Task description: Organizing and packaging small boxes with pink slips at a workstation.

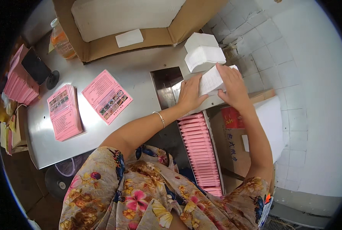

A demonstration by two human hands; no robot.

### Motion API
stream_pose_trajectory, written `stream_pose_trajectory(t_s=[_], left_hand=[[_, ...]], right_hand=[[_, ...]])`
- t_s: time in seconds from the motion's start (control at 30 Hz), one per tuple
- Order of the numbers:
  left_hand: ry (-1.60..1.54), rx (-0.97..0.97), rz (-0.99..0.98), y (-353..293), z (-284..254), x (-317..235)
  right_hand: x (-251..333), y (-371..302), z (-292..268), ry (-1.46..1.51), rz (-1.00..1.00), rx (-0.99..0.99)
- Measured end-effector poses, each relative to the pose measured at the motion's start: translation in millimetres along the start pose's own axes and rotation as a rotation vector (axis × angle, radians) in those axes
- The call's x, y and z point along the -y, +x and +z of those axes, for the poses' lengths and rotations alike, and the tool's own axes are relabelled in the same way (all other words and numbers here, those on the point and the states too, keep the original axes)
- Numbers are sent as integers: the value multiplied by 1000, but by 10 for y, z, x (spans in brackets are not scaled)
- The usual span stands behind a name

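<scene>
My left hand and my right hand press from either side on a stack of white folded paper napkins. The stack is held at the right end of the metal table, beside a dark rectangular opening in its top. Just beyond it, more white napkin stacks lie together. Below my hands, a long row of pink packets fills a narrow metal chute. To the left of my left forearm lie a neat pile of pink printed sleeves and some loose pink printed sleeves.
A cardboard box stands at the back, with a white slip in it. Left of it is a bottle of orange liquid. More pink sleeves stand at far left, by a black stand. A tiled wall bounds the right.
</scene>
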State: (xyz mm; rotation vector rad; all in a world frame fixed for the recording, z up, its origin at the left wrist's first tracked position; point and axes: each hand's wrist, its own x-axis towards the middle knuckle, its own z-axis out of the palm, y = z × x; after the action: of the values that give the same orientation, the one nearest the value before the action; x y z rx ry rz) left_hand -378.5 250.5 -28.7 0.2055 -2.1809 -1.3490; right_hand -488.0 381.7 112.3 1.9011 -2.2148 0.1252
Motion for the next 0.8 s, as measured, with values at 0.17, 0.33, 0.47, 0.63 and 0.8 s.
stream_pose_trajectory(t_s=[0.17, 0.33, 0.47, 0.63, 0.8], left_hand=[[-9, -34, 9, 34, 22, 28], [18, -215, 31, 183, 13, 159], [24, -226, -6, 297, 15, 224], [77, -272, 8, 396, -14, 260], [27, -291, -25, 311, -202, 243]], right_hand=[[-99, -176, -128, 21, 264, -173], [-97, -493, -487, -7, 550, -366], [50, -724, -627, -10, 752, -491], [268, -822, -357, 9, 880, -588], [492, -576, 434, 6, 500, -234]])
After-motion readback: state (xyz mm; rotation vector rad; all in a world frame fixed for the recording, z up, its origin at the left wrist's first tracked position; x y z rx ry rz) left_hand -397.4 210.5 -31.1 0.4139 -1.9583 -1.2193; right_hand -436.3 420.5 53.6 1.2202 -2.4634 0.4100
